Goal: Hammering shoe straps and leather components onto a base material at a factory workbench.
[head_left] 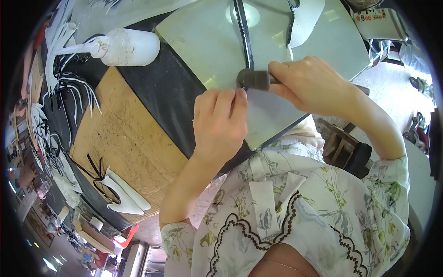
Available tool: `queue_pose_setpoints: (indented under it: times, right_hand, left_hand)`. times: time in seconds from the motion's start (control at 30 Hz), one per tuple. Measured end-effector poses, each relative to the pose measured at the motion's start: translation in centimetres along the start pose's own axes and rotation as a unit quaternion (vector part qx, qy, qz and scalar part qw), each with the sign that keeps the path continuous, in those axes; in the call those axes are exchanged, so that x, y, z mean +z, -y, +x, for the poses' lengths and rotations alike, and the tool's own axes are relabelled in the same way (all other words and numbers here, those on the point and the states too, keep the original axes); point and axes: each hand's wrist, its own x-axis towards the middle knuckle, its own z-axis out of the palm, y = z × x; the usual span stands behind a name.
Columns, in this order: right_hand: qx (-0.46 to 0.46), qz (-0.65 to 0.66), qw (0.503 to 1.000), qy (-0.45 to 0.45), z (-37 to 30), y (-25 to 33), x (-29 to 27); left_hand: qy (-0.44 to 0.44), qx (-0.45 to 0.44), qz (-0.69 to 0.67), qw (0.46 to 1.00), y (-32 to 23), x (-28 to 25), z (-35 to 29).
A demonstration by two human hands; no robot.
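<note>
My right hand (pixel 314 85) is wrapped round the handle of a hammer, whose dark head (pixel 256 79) rests on or just over a narrow black strip (pixel 247 41). The strip has a pale, uneven edge and runs away from me across a smooth pale green slab (pixel 198 41). Close beside the hammer head, my left hand (pixel 219 120) is closed with fingertips pinching the strip's near end; its tip is hidden under the fingers. To the far right on the slab lies a white flat piece (pixel 308 21) with a dark, ragged edge.
A white squeeze bottle (pixel 134 47) with a spout lies on the black tabletop left of the slab. Stained cardboard (pixel 124 134) bears a folded white piece (pixel 127 194) with black straps. More strips (pixel 74 90) hang farther left. A tin (pixel 380 24) and wooden stool (pixel 339 143) stand right.
</note>
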Motion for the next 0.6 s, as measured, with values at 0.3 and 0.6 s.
queue_pose_setpoints:
  times: [0.3, 0.6]
  right_hand:
    - [-0.027, 0.0, 0.999, -0.035, 0.0, -0.1, 0.0]
    - [-0.053, 0.057, 0.993, -0.087, 0.0, 0.1, 0.8]
  left_hand:
    - [0.025, -0.05, -0.07, 0.996, 0.8, -0.8, -0.4]
    - [0.022, -0.032, -0.081, 0.996, 1.2, -1.2, -1.0]
